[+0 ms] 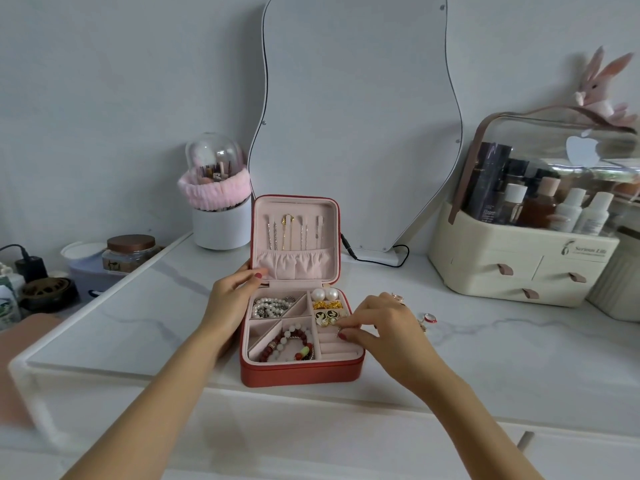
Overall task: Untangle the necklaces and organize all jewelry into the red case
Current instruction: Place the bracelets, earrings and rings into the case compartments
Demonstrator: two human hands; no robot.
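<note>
Case: the case (300,372) is set open near the surface's (485,358) front edge.
Left hand (231,299): fingers are rested straight against the lid hinge.
Right hand (375,323): a ring (339,330) is pinched over the ring rolls.
Risk: the ring may be dropped if released before being seated.

Soft, even daylight fills the scene, with only faint shadows under the hands and beside the case (301,372). The clear lid (561,140) at right catches pale glare. Wide-angle distortion bows the tabletop (485,341), and the corners are blurred, most at lower left.
</note>
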